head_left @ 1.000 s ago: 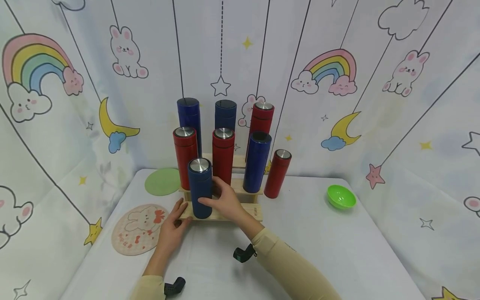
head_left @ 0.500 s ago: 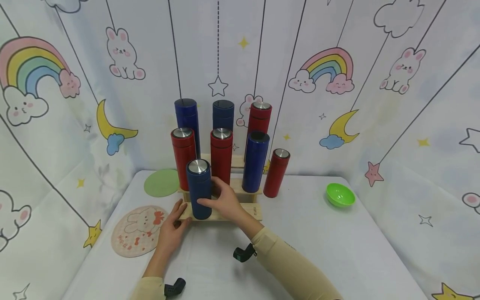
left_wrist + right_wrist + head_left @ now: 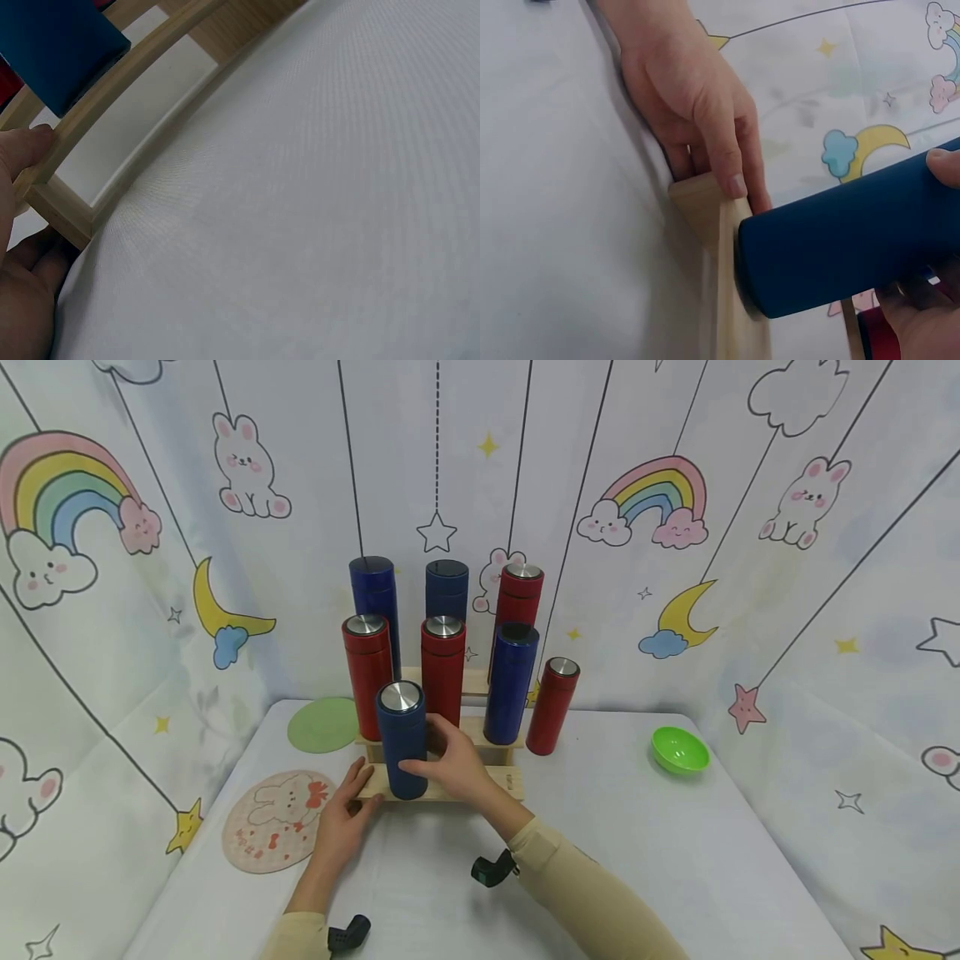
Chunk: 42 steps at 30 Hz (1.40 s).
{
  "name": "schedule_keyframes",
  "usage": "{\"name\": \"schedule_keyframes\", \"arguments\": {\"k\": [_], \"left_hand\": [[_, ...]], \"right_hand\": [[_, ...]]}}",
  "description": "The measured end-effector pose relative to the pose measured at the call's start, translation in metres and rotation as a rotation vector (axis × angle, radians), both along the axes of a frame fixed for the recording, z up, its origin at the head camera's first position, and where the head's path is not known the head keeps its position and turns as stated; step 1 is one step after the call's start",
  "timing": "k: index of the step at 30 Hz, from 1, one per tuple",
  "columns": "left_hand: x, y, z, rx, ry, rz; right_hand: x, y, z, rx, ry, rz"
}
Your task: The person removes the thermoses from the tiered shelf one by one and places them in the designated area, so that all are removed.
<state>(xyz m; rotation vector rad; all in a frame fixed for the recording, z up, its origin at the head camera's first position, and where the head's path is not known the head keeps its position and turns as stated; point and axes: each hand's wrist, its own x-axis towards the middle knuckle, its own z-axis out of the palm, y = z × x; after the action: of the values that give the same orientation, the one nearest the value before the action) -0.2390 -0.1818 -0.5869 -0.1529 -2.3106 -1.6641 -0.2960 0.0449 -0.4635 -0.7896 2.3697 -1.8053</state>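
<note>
Right hand (image 3: 450, 768), centre of the head frame, was curled round the blue flask (image 3: 402, 739), thumb across its front, other fingers behind it. Flask lay just up-left of the palm, touching it. Its long axis stood upright, steel cap on top, base on the lowest step of the wooden rack (image 3: 510, 781), at that step's left end. In the right wrist view the same flask (image 3: 840, 232) ran across the frame, base against the wood, thumb tip at the right edge.

Left hand (image 3: 347, 810), lower left of the flask, gripped the rack's front left corner; thumb on top of the rail (image 3: 90, 127), fingers along the side. It touched the rack, not the flask. The right hand was the one on the flask.

Behind, higher steps held red and blue flasks, all upright. One red flask (image 3: 552, 706) stood on the table just right of the rack. Green bowl (image 3: 679, 752) well apart at right; bunny mat (image 3: 277, 818) at lower left.
</note>
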Motion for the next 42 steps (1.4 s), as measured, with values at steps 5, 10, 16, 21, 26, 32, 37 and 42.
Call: {"name": "schedule_keyframes", "arguments": {"k": [5,10,16,21,26,32,37,42], "left_hand": [[0.001,0.0,0.001,0.014,-0.009,0.003],[0.001,0.0,0.001,0.017,-0.004,0.002],[0.0,0.0,0.0,0.03,0.005,0.003],[-0.001,0.0,-0.001,0.039,0.009,0.001],[-0.001,0.001,-0.002,0.052,0.021,-0.005],[0.0,0.002,-0.002,0.034,0.014,-0.001],[0.0,0.002,-0.001,0.024,0.03,-0.003],[0.001,0.001,0.001,0.017,0.016,-0.006]], "right_hand": [[0.001,0.005,0.001,-0.005,0.006,-0.001],[0.003,0.012,0.003,0.0,0.003,-0.004],[0.007,0.021,0.004,-0.022,0.008,-0.008],[0.008,0.03,0.003,-0.027,0.017,-0.005],[0.008,0.04,0.001,-0.01,0.023,-0.022],[0.011,0.053,0.0,-0.02,0.046,-0.037],[0.013,0.062,0.0,-0.018,0.067,-0.045],[0.014,0.069,0.001,-0.023,0.063,-0.05]]}}
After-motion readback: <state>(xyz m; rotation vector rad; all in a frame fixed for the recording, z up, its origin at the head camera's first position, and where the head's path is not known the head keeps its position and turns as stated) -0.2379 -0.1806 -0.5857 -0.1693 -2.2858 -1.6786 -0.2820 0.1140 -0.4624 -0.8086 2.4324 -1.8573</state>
